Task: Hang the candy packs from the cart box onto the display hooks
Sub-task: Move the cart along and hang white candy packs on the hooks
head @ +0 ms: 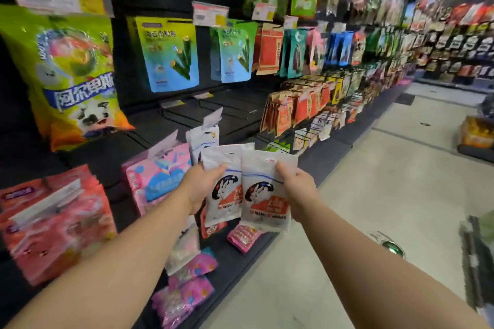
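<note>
Two white candy packs with a rabbit logo are held up side by side in front of the display. My left hand (203,184) grips the left candy pack (223,195) by its upper left edge. My right hand (296,184) pinches the right candy pack (267,195) near its upper right corner. Just behind them a white pack of the same kind (203,139) hangs on a display hook with a price tag (212,117). The cart box is out of view.
Pink candy packs (157,176) and red packs (53,222) hang to the left, and small pink packs (187,283) hang lower down. Bare black hooks (213,109) jut out above. Rows of snack bags line the wall on the right beside a pale aisle floor (374,195).
</note>
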